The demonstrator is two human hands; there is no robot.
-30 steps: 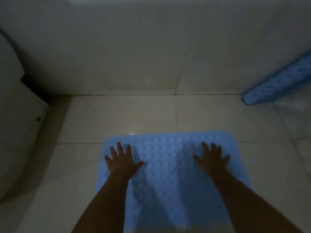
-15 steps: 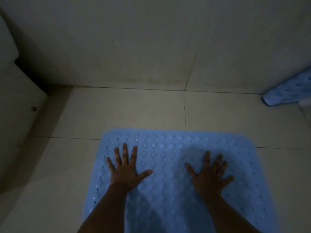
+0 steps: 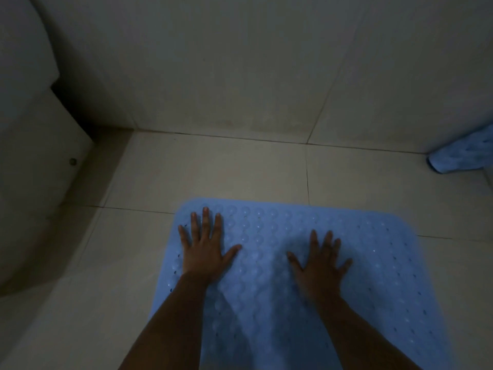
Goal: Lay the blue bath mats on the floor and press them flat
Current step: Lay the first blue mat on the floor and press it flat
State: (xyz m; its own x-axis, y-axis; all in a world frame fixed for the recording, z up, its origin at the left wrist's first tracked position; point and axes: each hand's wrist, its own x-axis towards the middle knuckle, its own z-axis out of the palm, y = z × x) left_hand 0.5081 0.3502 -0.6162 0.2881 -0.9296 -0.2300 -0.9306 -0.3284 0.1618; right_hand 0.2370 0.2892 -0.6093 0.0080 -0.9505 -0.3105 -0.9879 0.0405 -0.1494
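Fingers (image 3: 204,222) of both hands are spread apart, palms pressing the laid blue mat (image 3: 373,263) flat. A second mat (image 3: 458,158), seemingly rolled, still waits by the wall.

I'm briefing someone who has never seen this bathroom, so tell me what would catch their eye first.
The blue bath mat spread on the pale tiled floor stands out most in the dim room. The left hand and right hand both press flat on its far end, fingers spread. A second blue mat, seemingly rolled, lies at the right edge by the wall.
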